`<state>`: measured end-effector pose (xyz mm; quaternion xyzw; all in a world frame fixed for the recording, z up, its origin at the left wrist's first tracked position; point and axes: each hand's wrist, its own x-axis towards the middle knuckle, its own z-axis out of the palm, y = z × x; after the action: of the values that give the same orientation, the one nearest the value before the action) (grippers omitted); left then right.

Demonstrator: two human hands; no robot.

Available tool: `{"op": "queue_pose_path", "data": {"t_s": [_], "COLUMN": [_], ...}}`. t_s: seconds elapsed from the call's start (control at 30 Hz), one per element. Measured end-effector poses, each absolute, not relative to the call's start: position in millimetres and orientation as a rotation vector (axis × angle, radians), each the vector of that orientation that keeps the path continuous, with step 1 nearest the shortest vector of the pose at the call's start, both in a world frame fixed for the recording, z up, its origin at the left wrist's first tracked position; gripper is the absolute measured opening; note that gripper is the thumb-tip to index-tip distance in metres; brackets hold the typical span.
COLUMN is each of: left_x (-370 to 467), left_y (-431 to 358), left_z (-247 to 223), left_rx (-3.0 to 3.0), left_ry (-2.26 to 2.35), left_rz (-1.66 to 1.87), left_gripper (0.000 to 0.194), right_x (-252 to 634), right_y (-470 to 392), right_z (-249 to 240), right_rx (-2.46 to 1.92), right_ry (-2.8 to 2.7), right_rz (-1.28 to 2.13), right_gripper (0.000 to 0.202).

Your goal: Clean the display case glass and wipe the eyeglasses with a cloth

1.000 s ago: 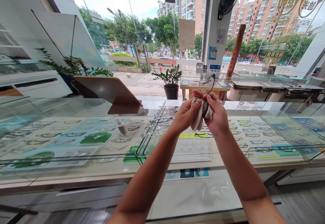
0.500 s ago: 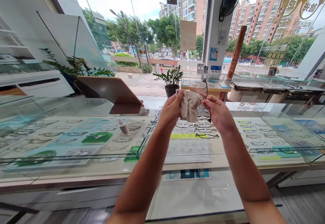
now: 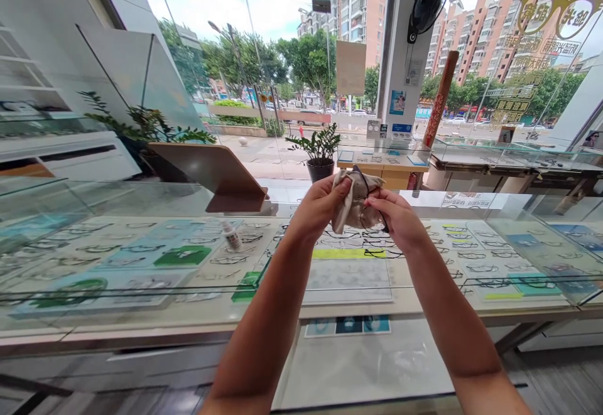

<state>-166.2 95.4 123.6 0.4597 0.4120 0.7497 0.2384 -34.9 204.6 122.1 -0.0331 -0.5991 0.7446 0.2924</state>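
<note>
A crumpled beige cloth [image 3: 347,209] is pinched in my left hand [image 3: 320,204], its thumb pressed on the near side. My right hand [image 3: 398,217] is closed on a pair of eyeglasses [image 3: 363,181] with a dark, thin frame. The cloth lies against the glasses, so part of the frame is covered. Both hands are raised over the glass display counter, close together. Below them, rows of spectacle frames [image 3: 377,253] lie inside the case.
A small white bottle [image 3: 231,237] stands on the counter's glass to the left. Behind it is a tilted brown-backed stand mirror or board [image 3: 207,170]. A potted plant [image 3: 319,151] stands beyond the counter. A black fan [image 3: 429,0] hangs on the pillar.
The glasses have turned and come against the cloth, which is now bunched around them. My two hands have drawn slightly closer and a little lower.
</note>
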Motion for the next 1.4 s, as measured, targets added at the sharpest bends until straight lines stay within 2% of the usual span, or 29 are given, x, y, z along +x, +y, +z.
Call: {"op": "queue_pose_path", "data": {"t_s": [0.13, 0.23, 0.53, 0.7, 0.93, 1.17, 1.4], "left_x": [-167.9, -165.7, -149.8, -151.7, -157.5, -148.0, -142.4], "left_y": [88.2, 87.9, 102.6, 106.2, 91.2, 98.8, 106.9], "left_z": [125.6, 126.1, 124.8, 122.0, 126.5, 125.6, 122.9], "left_rx": [1.326, 1.346, 1.381, 1.323, 1.392, 1.354, 1.216], "left_ry": [1.100, 1.119, 1.418, 1.407, 1.125, 1.266, 1.356], "left_rz": [1.938, 1.920, 2.259, 2.414, 2.004, 2.191, 2.388], "left_gripper": [0.040, 0.041, 0.045, 0.057, 0.048, 0.048, 0.055], "right_x": [-33.0, -31.6, -34.6, -33.5, -22.6, -32.0, -37.9], "right_y": [205.7, 204.9, 197.2, 197.3, 204.7, 192.5, 187.4], "right_z": [123.9, 125.0, 118.9, 120.5, 129.5, 122.9, 115.1], "right_rx": [-0.070, -0.095, -0.079, -0.058, -0.067, -0.009, 0.061], "right_ry": [-1.598, -1.585, -1.574, -1.610, -1.568, -1.490, -1.576], "right_rz": [1.966, 1.978, 2.027, 2.004, 2.062, 2.190, 2.120], "right_gripper": [0.025, 0.024, 0.022, 0.022, 0.024, 0.031, 0.030]}}
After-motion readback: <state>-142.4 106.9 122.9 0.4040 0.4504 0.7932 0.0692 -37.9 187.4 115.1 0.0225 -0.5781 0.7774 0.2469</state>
